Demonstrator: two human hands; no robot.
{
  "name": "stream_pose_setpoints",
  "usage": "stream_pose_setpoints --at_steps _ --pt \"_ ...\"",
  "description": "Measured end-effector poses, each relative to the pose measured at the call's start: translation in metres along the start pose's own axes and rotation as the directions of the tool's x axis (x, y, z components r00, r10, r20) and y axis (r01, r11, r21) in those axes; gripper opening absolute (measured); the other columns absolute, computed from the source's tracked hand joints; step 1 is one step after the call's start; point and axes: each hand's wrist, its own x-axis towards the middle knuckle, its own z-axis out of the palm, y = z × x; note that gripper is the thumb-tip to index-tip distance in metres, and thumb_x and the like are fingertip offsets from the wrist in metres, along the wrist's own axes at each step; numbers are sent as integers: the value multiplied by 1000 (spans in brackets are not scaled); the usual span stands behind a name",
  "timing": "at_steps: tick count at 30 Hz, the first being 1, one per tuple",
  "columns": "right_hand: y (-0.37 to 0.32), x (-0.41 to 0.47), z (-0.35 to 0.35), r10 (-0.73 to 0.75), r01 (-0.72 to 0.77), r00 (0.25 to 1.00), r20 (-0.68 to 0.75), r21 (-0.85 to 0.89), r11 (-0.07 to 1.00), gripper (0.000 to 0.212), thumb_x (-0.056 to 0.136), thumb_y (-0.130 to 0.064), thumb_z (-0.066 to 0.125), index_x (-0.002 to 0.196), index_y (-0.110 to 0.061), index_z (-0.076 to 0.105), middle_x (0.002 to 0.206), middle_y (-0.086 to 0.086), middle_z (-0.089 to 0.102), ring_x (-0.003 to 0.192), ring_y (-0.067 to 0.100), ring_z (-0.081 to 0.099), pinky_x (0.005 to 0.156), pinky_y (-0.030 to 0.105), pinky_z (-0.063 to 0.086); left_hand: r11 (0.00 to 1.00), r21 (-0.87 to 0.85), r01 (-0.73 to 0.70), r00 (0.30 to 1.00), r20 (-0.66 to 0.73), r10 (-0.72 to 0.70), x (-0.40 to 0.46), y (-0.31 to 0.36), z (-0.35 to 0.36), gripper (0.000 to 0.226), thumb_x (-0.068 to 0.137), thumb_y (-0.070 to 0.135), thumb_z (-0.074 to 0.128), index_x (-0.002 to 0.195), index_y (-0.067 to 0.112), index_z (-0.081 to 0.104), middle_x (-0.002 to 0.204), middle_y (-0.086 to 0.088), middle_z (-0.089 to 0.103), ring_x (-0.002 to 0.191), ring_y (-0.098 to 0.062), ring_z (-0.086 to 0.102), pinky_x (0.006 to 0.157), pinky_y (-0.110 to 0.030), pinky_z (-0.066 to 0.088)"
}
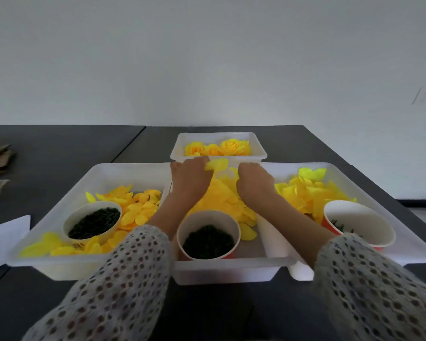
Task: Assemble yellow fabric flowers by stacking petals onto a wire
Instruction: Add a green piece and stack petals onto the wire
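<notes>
Dark desk (59,153) spread wide, three white trays side by side on it: left tray (94,173), middle tray (231,269), right tray (354,172), each strewn with loose yellow petals. Behind them, a smaller white bin (218,139) with finished yellow flowers (219,147) inside. One paper cup per tray: left cup (92,223) and middle cup (208,236) full of dark green bits, right cup (359,223) nearly bare. Both hands reach over the far end of the middle tray's petal pile (219,193). Left hand (191,179) pinches a yellow petal (217,164) at its fingertips, lifted above the pile, just in front of the bin. Right hand (255,182) sits just beside it, fingers curled downward; what they hold, I cannot tell. No wire can be made out.
</notes>
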Motion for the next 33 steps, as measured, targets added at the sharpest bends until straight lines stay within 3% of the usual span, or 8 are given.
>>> stream_pose_setpoints --at_steps 2,4,8,11,17,22,26,33 --pt "0 -3 -26 72 -65 997 -20 237 969 12 89 -5 48 96 -4 58 98 12 62 87 29 56 68 32 42 814 -552 179 983 70 -169 -6 6 -26 23 92 32 63 104 13 67 100 -10 69 96 -29 64 88 -40 49" --pt "1 -10 -55 122 -133 991 56 547 826 17 90 -6 55 103 1 65 92 10 62 80 24 57 68 32 46 400 -886 235 961 150 -233 -18 11 -57 15 88 25 72 87 11 67 81 -6 66 72 -16 62 68 -29 50" --pt "0 -53 -111 -17 -290 954 299 937 196 7 94 1 55 94 1 61 88 14 63 78 22 61 73 33 55 90 -956 281 958 285 42 -55 11 -120 10 89 29 66 95 22 67 85 5 68 76 -9 62 73 -25 46" --pt "-5 -88 -139 -160 -359 926 342 929 -88 10 94 5 49 94 -1 57 92 13 64 81 21 64 73 31 59 61 -923 381 867 379 322 -90 5 -153 12 81 34 70 90 27 72 99 5 71 96 -15 65 87 -33 50" --pt "-23 -146 -159 -297 -401 889 348 905 -141 45 87 2 50 131 9 47 124 26 56 104 32 59 86 36 55 190 -840 509 736 539 410 -149 3 -177 24 81 27 72 104 22 75 107 -2 72 96 -18 69 83 -35 58" --pt "-27 -180 -158 -285 -443 870 401 891 -99 24 90 -1 51 112 2 60 106 16 69 89 24 69 83 35 57 83 -804 589 753 583 306 -180 1 -186 38 74 27 69 110 14 68 101 -4 73 85 -17 69 71 -29 59" --pt "-18 -208 -153 -284 -455 858 428 890 -35 25 74 -10 63 98 -7 60 93 10 71 79 20 69 72 31 60 77 -787 612 724 597 346 -207 -4 -182 15 76 24 71 87 18 79 88 -1 74 75 -12 70 61 -25 57" --pt "-2 -231 -131 -176 -496 856 485 868 -20 52 74 -11 61 124 2 53 110 18 65 99 31 61 97 48 45 50 -764 643 716 623 314 -228 2 -156 52 79 24 66 130 14 60 125 -13 67 115 -34 64 100 -45 49"
